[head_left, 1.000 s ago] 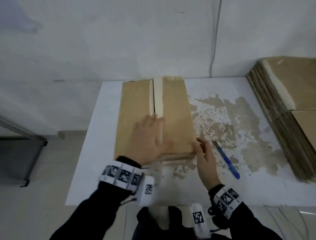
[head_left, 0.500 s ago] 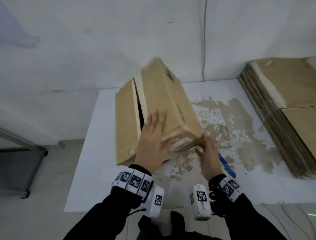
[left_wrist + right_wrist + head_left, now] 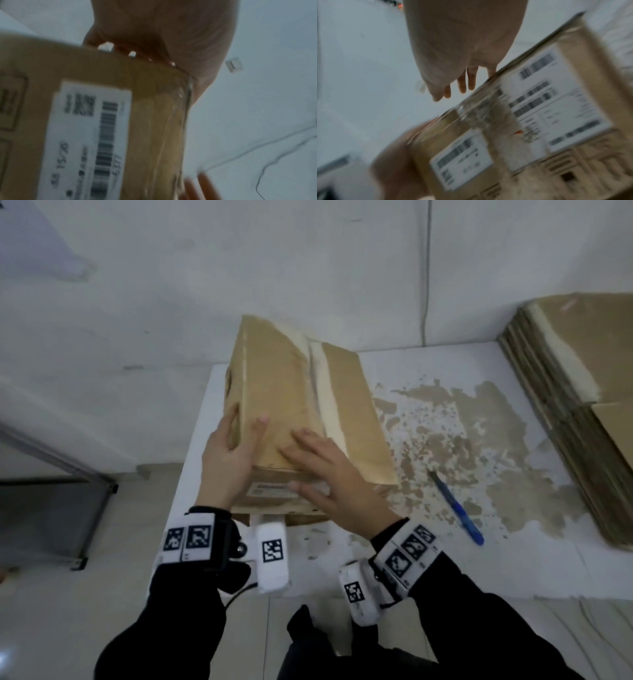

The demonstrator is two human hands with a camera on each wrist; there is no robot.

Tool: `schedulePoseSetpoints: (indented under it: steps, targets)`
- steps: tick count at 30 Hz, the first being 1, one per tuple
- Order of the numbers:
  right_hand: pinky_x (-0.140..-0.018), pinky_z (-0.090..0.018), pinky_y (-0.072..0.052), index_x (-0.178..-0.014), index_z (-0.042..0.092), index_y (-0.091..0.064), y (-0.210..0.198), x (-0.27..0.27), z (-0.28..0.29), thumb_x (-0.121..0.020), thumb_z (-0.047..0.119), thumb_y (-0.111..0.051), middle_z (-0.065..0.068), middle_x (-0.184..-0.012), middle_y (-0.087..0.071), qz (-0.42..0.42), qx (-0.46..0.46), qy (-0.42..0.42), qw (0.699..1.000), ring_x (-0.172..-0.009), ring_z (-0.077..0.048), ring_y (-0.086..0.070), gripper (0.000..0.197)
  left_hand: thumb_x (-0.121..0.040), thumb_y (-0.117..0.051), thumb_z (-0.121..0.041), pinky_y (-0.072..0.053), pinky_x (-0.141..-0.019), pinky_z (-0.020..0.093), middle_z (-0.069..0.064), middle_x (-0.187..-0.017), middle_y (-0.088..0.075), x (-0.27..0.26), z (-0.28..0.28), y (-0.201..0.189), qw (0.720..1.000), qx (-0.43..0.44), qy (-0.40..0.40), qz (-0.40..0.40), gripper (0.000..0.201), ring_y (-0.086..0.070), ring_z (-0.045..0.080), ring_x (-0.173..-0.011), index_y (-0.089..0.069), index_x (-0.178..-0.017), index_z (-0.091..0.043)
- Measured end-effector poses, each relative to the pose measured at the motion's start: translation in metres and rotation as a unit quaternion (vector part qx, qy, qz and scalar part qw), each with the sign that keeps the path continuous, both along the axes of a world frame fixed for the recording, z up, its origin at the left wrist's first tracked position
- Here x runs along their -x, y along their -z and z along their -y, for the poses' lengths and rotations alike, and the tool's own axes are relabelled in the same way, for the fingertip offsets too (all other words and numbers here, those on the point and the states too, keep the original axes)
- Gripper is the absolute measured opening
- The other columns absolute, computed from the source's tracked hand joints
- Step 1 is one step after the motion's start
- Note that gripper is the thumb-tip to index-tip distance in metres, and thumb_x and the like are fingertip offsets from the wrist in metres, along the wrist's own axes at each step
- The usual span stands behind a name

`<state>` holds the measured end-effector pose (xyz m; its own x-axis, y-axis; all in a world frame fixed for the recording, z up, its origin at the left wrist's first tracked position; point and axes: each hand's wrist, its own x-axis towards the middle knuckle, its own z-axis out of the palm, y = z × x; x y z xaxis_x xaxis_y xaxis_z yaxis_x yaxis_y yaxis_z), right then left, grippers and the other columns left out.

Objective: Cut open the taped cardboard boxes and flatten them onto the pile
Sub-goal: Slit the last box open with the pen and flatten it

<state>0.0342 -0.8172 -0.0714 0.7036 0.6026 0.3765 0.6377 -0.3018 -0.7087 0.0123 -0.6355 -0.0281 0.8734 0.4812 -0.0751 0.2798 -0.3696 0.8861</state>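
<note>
A brown cardboard box with a pale tape strip along its top seam sits tilted on the white table. My left hand clasps its near left edge, thumb on top and fingers down the left side. My right hand lies flat on the top face, fingers straight, thumb against the labelled near face. In the left wrist view the left hand wraps over the box above a barcode label. The right wrist view shows the right hand over the blurred labelled box.
A blue-handled cutter lies on the table right of the box, by worn brown patches. A pile of flattened cardboard fills the table's right end. A wall stands behind; a grey metal frame is on the floor at left.
The box lay flat, was tipped up, and has rolled over to the left. My right hand moved from the near right corner onto the top; my left hand shifted to the left edge.
</note>
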Motion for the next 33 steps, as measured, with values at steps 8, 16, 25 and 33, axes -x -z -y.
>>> schedulePoseSetpoints:
  steps: [8,16,25,33]
  targets:
    - [-0.091,-0.047,-0.043,-0.123,0.003,-0.046,0.111,-0.018,0.159,-0.086,0.034,-0.064,-0.022,-0.126,-0.045,-0.282,0.301,0.459,0.787,-0.116,-0.039,-0.044,0.051,-0.094,-0.054,-0.038,-0.043,-0.103,0.033,-0.009,-0.141,-0.049,0.002,-0.018,0.008,0.985,0.165,0.052,0.014,0.061,-0.054,0.008,-0.119,-0.028,-0.149,-0.032]
    - [-0.051,-0.029,-0.041,-0.097,0.007,-0.043,0.082,-0.019,0.131,-0.095,0.018,-0.053,-0.016,-0.083,-0.064,-0.312,0.064,0.423,0.848,-0.058,-0.024,-0.054,0.015,-0.085,-0.060,-0.040,-0.041,-0.106,0.044,-0.004,-0.135,-0.057,0.018,-0.073,0.029,0.974,0.227,0.026,-0.007,0.063,-0.057,0.018,-0.120,-0.040,-0.144,-0.029]
    - [-0.046,-0.027,-0.042,-0.108,0.016,-0.044,-0.053,-0.055,-0.005,-0.097,0.017,-0.046,-0.008,-0.083,-0.060,-0.291,0.068,0.182,0.937,-0.056,-0.019,-0.051,0.012,-0.097,-0.045,-0.041,-0.036,-0.108,0.022,-0.005,-0.153,-0.030,0.050,-0.048,0.071,0.990,0.111,0.073,-0.036,0.067,-0.034,0.012,-0.137,-0.011,-0.152,-0.028]
    - [-0.058,-0.032,-0.037,-0.118,0.001,-0.044,-0.063,-0.117,-0.129,-0.096,0.008,-0.037,-0.021,-0.103,-0.058,-0.121,0.281,0.167,0.937,-0.074,-0.026,-0.047,0.024,-0.086,-0.021,-0.063,-0.009,-0.118,0.040,0.011,-0.157,-0.023,-0.026,-0.093,0.049,0.884,-0.388,0.262,-0.015,0.081,-0.016,0.025,-0.146,-0.030,-0.148,-0.012]
